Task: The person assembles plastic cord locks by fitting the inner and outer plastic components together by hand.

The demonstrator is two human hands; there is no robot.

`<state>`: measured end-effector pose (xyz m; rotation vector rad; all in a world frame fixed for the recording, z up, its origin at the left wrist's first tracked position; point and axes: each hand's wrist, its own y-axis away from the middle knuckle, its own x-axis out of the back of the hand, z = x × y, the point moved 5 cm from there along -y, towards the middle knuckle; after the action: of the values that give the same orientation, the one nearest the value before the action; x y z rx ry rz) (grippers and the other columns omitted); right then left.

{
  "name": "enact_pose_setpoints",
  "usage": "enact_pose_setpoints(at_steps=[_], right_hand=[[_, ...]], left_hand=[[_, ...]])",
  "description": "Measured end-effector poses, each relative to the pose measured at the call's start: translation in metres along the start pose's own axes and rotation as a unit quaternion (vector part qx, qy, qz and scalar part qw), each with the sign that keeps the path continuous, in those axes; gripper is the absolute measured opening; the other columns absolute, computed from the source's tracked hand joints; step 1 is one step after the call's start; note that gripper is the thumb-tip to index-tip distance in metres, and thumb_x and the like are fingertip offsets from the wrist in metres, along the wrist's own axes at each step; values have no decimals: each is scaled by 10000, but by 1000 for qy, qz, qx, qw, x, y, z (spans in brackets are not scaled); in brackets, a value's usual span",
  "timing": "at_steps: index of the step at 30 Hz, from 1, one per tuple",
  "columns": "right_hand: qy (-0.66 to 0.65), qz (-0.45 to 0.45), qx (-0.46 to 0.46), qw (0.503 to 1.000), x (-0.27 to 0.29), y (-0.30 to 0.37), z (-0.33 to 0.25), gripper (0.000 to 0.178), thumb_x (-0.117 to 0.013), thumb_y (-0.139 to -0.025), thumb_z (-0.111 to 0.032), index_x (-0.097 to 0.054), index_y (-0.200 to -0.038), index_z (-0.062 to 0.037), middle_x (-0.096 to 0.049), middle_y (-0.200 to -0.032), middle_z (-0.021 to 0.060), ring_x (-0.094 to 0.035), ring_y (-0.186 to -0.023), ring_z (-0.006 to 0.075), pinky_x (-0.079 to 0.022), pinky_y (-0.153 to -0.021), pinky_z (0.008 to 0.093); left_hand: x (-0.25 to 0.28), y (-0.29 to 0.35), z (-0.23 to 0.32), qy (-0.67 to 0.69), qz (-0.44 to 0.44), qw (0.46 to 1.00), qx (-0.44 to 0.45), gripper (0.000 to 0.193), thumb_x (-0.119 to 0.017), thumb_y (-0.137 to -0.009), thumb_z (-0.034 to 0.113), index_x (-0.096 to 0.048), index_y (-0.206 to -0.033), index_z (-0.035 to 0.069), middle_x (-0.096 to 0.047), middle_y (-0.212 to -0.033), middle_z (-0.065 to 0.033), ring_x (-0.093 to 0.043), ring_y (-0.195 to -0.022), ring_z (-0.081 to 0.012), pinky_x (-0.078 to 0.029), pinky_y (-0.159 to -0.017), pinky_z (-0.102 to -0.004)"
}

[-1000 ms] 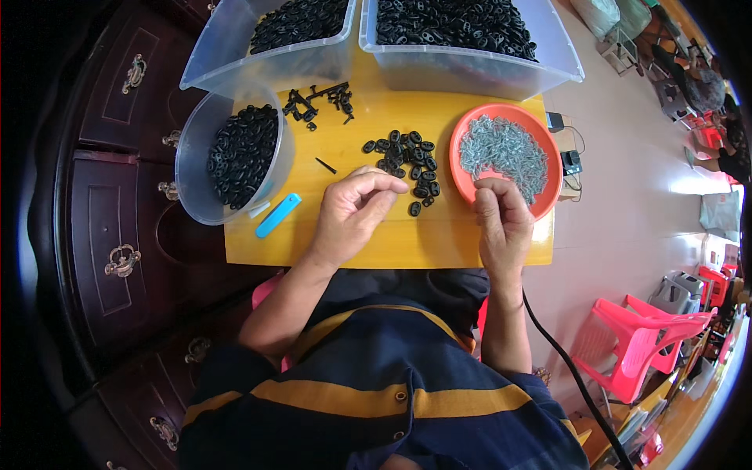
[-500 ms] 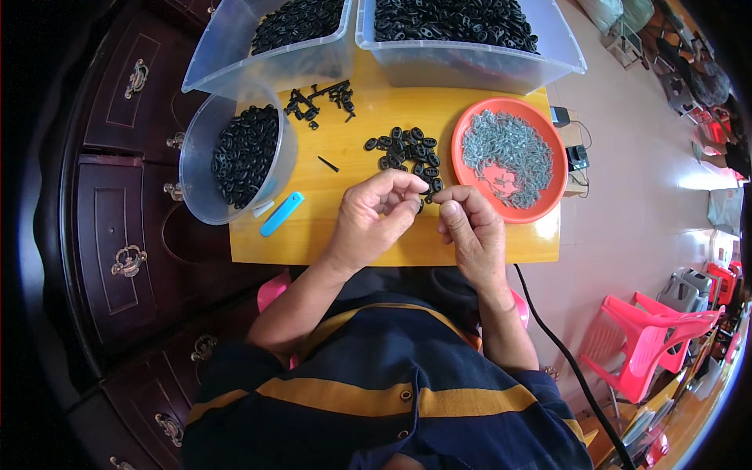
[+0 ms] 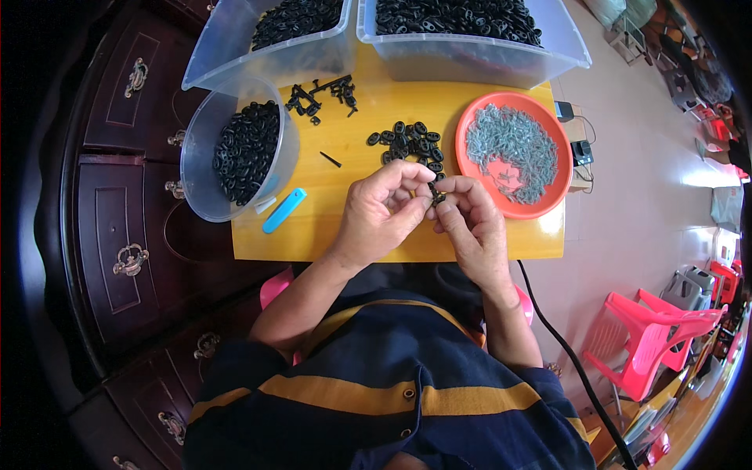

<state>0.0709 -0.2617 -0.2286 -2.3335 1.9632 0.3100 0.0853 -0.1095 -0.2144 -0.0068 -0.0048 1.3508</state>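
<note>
My left hand (image 3: 385, 210) and my right hand (image 3: 475, 227) meet fingertip to fingertip above the front of the yellow table. Between them a small black piece (image 3: 436, 193) shows, partly covered by my fingers. My left thumb and index finger are closed on it. The right thumb and index finger pinch together at its other side; anything tiny in them is too small to make out. Just beyond my fingers lies a loose pile of black oval pieces with two holes (image 3: 407, 142). Right of the pile, an orange plate (image 3: 460, 149) holds many small silvery metal pins (image 3: 513, 145).
A round clear tub (image 3: 196, 172) of black pieces stands left. Nearby lie a blue flat tool (image 3: 284, 211), a thin black stick (image 3: 330, 160) and black scraps (image 3: 319, 97). Two clear bins (image 3: 270, 66) of black pieces line the back. A black cable (image 3: 556, 337) hangs right.
My fingertips have come together, and the black piece between them shows more plainly. The view has shifted slightly; the things on the table lie as before.
</note>
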Motion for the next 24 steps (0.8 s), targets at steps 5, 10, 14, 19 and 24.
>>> enact_pose_setpoints(at_steps=[5,10,14,19,24], right_hand=[[9,10,-17,1000,3,0,2,205,-572,-969,18,-544,-1172,13,-667,-847,36,-626,-801,63,-502,-717,220],[18,15,-4,1000,3,1,-2,213,-578,-958,26,-536,-1166,14,-678,-849,46,-641,-820,68,-509,-734,231],[20,13,-5,1000,3,0,-1,216,-581,-953,28,-533,-1163,17,-685,-849,51,-647,-824,69,-512,-740,233],[20,11,-3,1000,3,0,-1,215,-592,-950,23,-532,-1156,17,-694,-847,53,-646,-816,67,-512,-737,231],[33,3,1,999,4,0,-1,219,-603,-946,19,-531,-1153,12,-695,-830,46,-637,-806,54,-509,-725,225]], left_hand=[[2,0,3,-6,14,1000,-3,287,-647,-904,-80,-614,-1172,19,-657,-942,3,-633,-822,-43,-510,-740,-190],[1,0,5,-8,12,1000,-8,289,-655,-904,-72,-616,-1173,25,-655,-942,9,-618,-824,-33,-505,-738,-185],[1,0,6,-1,14,1000,-11,286,-656,-904,-70,-615,-1172,23,-655,-942,8,-615,-824,-32,-504,-738,-183],[0,-1,6,0,13,1000,-11,280,-648,-903,-77,-614,-1164,17,-658,-941,-3,-629,-820,-42,-511,-736,-189],[0,-1,5,-5,5,1000,-3,270,-636,-902,-83,-612,-1153,12,-665,-943,-15,-649,-815,-53,-518,-733,-197]])
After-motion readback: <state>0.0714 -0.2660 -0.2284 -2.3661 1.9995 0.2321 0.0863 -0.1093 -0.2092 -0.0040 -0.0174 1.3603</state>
